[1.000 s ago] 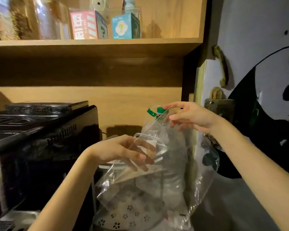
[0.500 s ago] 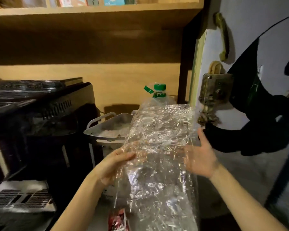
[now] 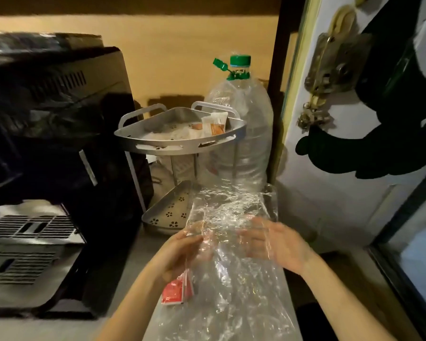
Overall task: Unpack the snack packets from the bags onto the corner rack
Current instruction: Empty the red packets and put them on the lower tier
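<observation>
Kitchen corner clutter

A large clear water bottle [image 3: 241, 134] with a green cap stands upright well beyond the fingers, against the wooden wall; a black appliance [image 3: 54, 124] sits far to their left, and a door lock [image 3: 335, 67] hangs up to their right.

Bottle [image 3: 241, 134] behind rack [image 3: 180, 141], appliance [image 3: 52, 134] left.
</observation>
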